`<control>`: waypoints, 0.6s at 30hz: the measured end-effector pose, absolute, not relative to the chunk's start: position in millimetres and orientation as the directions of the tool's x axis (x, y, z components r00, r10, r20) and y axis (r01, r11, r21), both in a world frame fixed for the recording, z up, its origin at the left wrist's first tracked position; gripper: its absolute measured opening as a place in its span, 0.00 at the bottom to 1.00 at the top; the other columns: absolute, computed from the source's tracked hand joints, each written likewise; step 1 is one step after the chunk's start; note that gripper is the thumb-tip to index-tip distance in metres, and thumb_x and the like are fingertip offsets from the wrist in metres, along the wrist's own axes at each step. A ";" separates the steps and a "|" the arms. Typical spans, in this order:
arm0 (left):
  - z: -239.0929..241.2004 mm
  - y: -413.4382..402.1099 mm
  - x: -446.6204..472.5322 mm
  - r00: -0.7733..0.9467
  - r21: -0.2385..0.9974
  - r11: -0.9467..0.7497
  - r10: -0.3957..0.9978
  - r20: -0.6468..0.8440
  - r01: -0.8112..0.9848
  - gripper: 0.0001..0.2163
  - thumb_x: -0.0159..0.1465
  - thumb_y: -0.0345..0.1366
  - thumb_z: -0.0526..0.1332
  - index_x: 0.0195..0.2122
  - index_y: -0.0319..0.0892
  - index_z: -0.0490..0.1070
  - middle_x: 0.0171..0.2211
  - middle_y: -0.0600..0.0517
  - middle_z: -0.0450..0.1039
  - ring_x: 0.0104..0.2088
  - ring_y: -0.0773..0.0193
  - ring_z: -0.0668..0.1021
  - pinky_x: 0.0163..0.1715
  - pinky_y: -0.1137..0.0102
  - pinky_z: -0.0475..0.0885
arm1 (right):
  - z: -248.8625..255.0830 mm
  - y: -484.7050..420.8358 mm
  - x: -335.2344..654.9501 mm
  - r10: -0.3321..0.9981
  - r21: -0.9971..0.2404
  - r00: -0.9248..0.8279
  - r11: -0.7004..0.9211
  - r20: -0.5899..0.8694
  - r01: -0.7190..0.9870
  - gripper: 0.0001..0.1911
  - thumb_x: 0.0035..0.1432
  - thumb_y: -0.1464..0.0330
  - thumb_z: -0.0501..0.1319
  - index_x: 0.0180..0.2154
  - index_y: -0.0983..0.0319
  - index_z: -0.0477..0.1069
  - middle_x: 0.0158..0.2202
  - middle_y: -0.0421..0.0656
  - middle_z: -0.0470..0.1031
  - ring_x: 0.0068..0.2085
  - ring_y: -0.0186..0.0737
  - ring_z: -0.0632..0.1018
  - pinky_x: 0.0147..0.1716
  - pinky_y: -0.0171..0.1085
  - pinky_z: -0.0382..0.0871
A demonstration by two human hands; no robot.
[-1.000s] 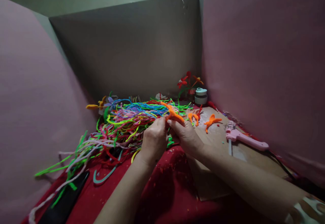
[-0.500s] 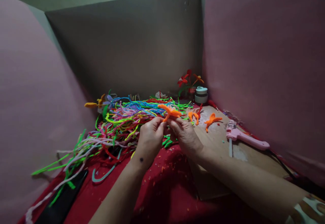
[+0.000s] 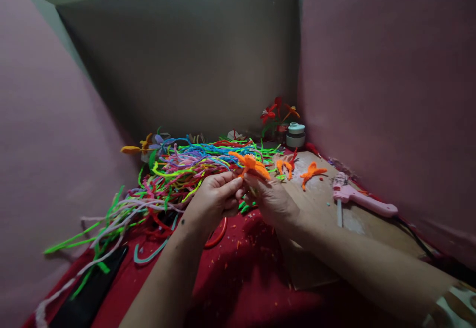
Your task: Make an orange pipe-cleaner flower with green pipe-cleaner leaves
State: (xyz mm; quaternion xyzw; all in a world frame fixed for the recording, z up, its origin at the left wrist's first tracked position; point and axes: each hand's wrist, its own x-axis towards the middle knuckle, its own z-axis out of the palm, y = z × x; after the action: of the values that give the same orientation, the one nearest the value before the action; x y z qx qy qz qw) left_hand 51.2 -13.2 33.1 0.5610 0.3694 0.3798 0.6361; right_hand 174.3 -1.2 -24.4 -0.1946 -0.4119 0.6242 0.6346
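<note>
An orange pipe-cleaner flower [image 3: 253,165] is held up between my two hands, its petals spread and facing upward. My left hand [image 3: 216,195] pinches it low on its left side, thumb against fingers. From the right, my right hand [image 3: 273,199] grips the flower's underside, and its fingertips are partly hidden behind the petals. Close by on the cardboard lie an orange pipe-cleaner piece with several petals [image 3: 313,173] and a bent orange piece [image 3: 284,168]. Behind my hands spreads a big heap of coloured pipe cleaners [image 3: 197,162].
A pink glue gun [image 3: 364,200] rests on the cardboard [image 3: 305,253] at right, its cord trailing off. Finished flowers [image 3: 277,112] stand at the back by a lidded jar [image 3: 296,135]. A black flat object [image 3: 89,288] lies front left on the red cloth [image 3: 238,288].
The flower has tilted, showing more of its petals. My left hand has shifted slightly left and turned, and a red curved piece shows beneath it. The view has moved a little.
</note>
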 end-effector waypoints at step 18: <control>3.0 -0.9 62.7 0.487 -0.192 -0.453 0.733 0.475 0.870 0.09 0.63 0.27 0.46 0.35 0.38 0.65 0.29 0.46 0.71 0.29 0.59 0.76 0.24 0.70 0.64 | -29.8 7.9 177.7 0.988 -0.822 0.060 0.151 0.142 -0.549 0.11 0.45 0.60 0.65 0.30 0.59 0.71 0.22 0.36 0.68 0.23 0.32 0.63 0.20 0.33 0.55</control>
State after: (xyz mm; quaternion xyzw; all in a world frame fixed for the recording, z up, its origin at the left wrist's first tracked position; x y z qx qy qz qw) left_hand 62.7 -0.9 3.0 0.8365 0.4792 0.1641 -0.2090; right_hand 177.7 7.9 -29.8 -0.2987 -0.3673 0.5789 0.6639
